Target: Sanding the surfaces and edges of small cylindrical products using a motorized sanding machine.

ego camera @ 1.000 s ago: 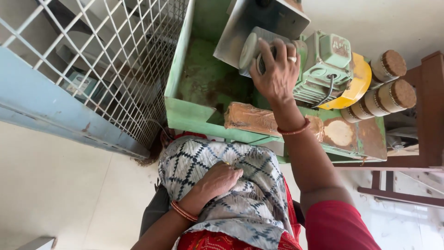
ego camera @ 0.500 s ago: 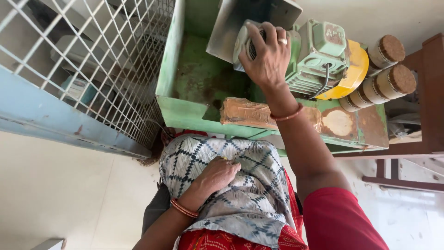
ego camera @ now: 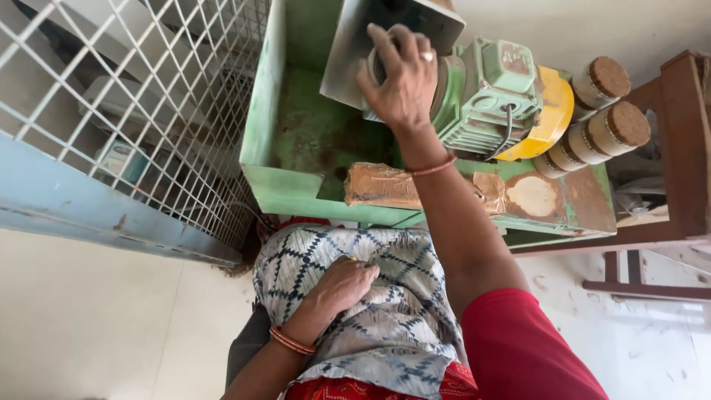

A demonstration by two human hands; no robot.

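Upper left of the frame: a white wire mesh panel (ego camera: pixel 148 96) above a blue ledge (ego camera: pixel 89 211); nothing handled there.

Lower centre: the left hand (ego camera: pixel 342 285) lies flat on a patterned grey-and-white cloth (ego camera: pixel 392 311) at the person's middle, fingers loosely curled, gripping nothing.

Upper centre: the right hand (ego camera: pixel 404 78) is closed over the rounded grey end of the green motor (ego camera: pixel 492 96), which sits in the green metal machine frame (ego camera: pixel 296 141) beside a grey metal plate (ego camera: pixel 363 52). The grip looks firm, fingers wrapped over the top.

By my judgement the work stands at an early or middle stage: hand on the motor, nothing visibly removed or loaded. The motor is ribbed, pale green, with a yellow cover (ego camera: pixel 552 111) at its right.

Right of the frame: cork-topped rolls (ego camera: pixel 611 111) and a wooden stand (ego camera: pixel 685 148), untouched.
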